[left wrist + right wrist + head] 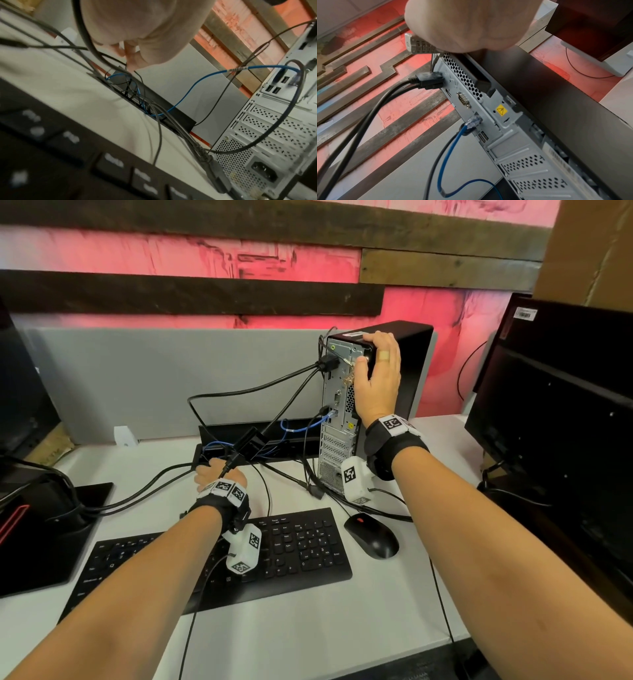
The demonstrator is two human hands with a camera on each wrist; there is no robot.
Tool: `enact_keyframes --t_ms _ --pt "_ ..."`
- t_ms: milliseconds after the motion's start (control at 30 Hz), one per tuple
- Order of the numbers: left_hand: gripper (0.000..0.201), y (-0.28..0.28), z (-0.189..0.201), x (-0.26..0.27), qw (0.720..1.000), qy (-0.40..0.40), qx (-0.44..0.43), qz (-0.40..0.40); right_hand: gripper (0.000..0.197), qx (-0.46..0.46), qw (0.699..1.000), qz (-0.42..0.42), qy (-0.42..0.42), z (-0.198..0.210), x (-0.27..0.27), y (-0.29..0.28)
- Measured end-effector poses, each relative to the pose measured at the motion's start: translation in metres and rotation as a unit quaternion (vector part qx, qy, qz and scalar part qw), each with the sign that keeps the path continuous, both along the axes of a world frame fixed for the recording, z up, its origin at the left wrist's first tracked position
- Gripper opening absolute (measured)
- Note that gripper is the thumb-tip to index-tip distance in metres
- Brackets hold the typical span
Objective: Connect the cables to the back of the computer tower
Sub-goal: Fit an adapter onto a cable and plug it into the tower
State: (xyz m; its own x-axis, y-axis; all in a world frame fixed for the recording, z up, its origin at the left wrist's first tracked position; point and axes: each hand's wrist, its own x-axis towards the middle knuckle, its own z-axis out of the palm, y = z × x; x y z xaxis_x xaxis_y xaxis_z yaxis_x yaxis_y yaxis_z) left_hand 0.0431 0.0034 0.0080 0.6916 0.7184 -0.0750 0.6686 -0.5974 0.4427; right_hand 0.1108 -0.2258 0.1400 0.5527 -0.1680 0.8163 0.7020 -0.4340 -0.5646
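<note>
The computer tower (416, 371) stands upright with its metal back panel (505, 121) facing left. My right hand (376, 371) grips its top rear corner, thumb on top. A small grey ribbed part (419, 44) pokes out under that hand. Two black display cables (428, 79) and a blue network cable (471, 123) are plugged in. The power socket (264, 171) is bare, and a black power plug (216, 177) lies on the desk beside it. My left hand (209, 470) reaches into the desk's cable slot (291, 440), fingers (127, 59) curled and pinching a thin black cable.
A black keyboard (291, 542) and mouse (371, 537) lie in front of me. A monitor (565, 422) stands at the right and another screen's base (51, 525) at the left. Several cables cross the desk between slot and tower. A grey divider (171, 378) backs the desk.
</note>
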Motion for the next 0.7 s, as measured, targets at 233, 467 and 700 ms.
enact_keyframes --t_ms 233,467,700 --pt "0.032 0.007 -0.005 -0.003 0.998 -0.039 -0.032 -0.048 0.039 0.006 1.000 0.002 0.007 0.000 -0.002 0.002" --pt "0.017 -0.055 0.035 -0.015 0.905 -0.304 -0.195 -0.222 0.039 0.010 1.000 0.005 0.010 0.001 -0.003 0.002" --pt "0.030 -0.062 0.020 -0.026 0.879 -0.260 -0.107 -0.386 0.039 0.009 1.000 0.004 0.007 0.000 -0.004 0.002"
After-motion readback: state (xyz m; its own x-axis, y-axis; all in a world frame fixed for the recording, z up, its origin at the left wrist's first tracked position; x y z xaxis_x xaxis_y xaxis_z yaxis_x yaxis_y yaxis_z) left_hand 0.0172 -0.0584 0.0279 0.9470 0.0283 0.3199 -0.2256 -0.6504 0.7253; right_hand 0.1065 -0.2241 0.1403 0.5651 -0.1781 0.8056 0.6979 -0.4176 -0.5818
